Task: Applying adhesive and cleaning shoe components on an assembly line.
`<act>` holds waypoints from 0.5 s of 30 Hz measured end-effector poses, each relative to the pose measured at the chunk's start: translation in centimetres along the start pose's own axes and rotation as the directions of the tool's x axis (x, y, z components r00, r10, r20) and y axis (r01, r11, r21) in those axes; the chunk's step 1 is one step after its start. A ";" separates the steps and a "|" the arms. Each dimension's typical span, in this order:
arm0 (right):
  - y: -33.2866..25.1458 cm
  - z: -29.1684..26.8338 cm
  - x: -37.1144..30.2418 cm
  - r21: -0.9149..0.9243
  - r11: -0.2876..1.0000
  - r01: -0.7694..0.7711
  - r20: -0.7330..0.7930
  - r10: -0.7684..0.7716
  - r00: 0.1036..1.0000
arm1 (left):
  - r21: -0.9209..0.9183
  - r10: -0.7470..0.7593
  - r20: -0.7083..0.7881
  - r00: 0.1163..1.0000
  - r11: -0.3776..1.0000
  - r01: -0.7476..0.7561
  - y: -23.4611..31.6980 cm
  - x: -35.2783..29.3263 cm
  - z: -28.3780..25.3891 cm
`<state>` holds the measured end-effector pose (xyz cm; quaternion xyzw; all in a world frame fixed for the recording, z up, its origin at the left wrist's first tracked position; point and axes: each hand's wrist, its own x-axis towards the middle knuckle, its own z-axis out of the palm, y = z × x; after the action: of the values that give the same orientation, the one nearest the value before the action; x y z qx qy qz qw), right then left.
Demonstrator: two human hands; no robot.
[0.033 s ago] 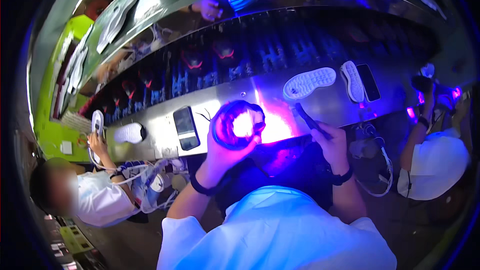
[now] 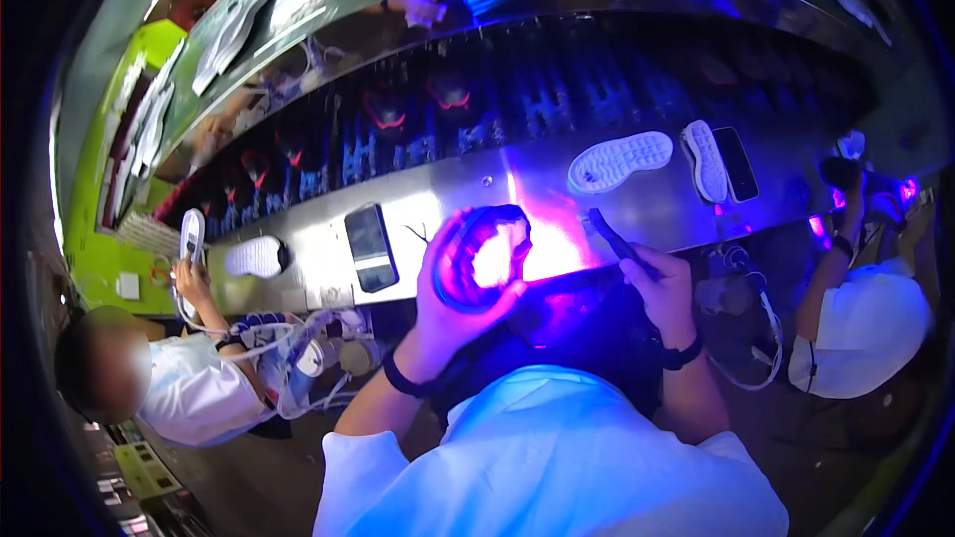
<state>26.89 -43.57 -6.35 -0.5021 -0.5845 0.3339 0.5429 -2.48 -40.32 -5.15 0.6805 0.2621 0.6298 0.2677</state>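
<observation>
My left hand [image 2: 450, 323] is wrapped round a dark shoe upper [image 2: 456, 264], held above the near edge of the metal bench [image 2: 423, 181]. Glaring pink and violet light washes over the upper and blots out its detail. To the right, my right hand [image 2: 665, 288] grips a slim dark brush [image 2: 609, 235] by the handle, its head pointing up and left, apart from the upper. Beyond the brush lies a white shoe sole [image 2: 619, 161], tread up. A second white sole [image 2: 704, 161] rests beside a dark phone [image 2: 736, 164].
Another phone [image 2: 370, 249] and a white sole [image 2: 254, 257] lie on the bench's left. Dark shoe uppers [image 2: 388, 109] line a rack behind it. A co-worker [image 2: 204, 378] at the left holds a sole [image 2: 192, 231]; another person [image 2: 860, 328] works at the right.
My left hand has turned the shoe upper slightly, so its opening shows differently under the light. The brush in my right hand stays almost where it was.
</observation>
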 end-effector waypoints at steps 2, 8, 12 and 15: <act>0.4 0.8 -0.9 -0.089 0.996 -0.007 0.042 0.011 0.999 | 0.069 0.055 0.088 0.995 0.996 -0.061 1.5 -2.5 -0.3; -0.3 4.4 0.7 -0.281 0.954 0.107 0.172 -0.060 0.983 | 0.488 0.157 0.287 0.945 0.825 -0.285 0.1 -9.7 -0.6; 2.2 5.0 1.9 -0.295 0.955 0.041 0.113 -0.007 0.994 | 0.505 0.189 0.336 0.923 0.791 -0.346 -0.8 -10.8 -0.9; 3.3 4.4 1.2 -0.301 0.952 -0.050 0.144 0.098 0.985 | 0.497 0.180 0.411 0.894 0.778 -0.385 -0.9 -10.7 -1.7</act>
<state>23.44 -40.85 -9.92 -0.5714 -0.6496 0.3014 0.4010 -4.89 -47.05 -13.35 0.8589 0.2798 0.4289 -0.0043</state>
